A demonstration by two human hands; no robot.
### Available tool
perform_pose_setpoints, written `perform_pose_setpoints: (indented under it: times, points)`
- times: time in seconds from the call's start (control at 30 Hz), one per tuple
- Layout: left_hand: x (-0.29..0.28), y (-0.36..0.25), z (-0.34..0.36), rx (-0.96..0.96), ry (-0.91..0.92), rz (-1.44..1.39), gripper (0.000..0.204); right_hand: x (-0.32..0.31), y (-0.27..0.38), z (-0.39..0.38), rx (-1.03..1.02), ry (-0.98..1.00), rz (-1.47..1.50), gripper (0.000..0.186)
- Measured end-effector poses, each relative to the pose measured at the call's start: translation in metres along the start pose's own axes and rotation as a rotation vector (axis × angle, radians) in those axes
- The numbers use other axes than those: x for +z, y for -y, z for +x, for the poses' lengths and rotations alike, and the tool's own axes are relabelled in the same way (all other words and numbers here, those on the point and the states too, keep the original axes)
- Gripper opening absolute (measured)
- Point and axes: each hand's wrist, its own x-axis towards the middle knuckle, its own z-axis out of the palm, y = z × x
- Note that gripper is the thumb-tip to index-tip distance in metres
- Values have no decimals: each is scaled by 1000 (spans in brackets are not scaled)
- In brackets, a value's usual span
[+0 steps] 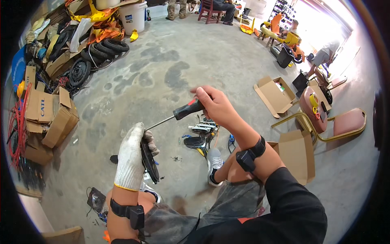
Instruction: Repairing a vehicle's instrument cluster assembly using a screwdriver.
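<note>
My left hand [131, 152], in a white knit glove, grips a black flat, elongated part [149, 164] held upright. My right hand [215, 105] is bare and closed on the end of a screwdriver [185, 110] with a black and red handle; some of its fingertips are blurred. The screwdriver's long metal shaft slants down to the top of the part at my gloved fingers, where its tip is hidden or too small to make out. Beyond my hands lie metal-and-plastic parts [201, 128] and a black oval piece [194, 142] on the floor by my shoe [213, 166].
Cardboard boxes [44, 114], red cables [19, 134] and tyres [99, 53] crowd the left. An open flat box [270, 103] and padded folding chairs [345, 124] stand right. A small dark device [96, 200] lies low left. People [227, 12] sit and stand farther back.
</note>
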Motion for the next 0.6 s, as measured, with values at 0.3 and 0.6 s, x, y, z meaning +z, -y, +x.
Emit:
perform_pose_setpoints:
  times: [0.3, 0.6]
  points:
    - [2, -2, -2, 8, -15, 22, 28, 9, 20, -12, -119, -61, 29, 41]
    - [-5, 2, 2, -25, -19, 16, 30, -3, 14, -11, -354, 76, -80, 57]
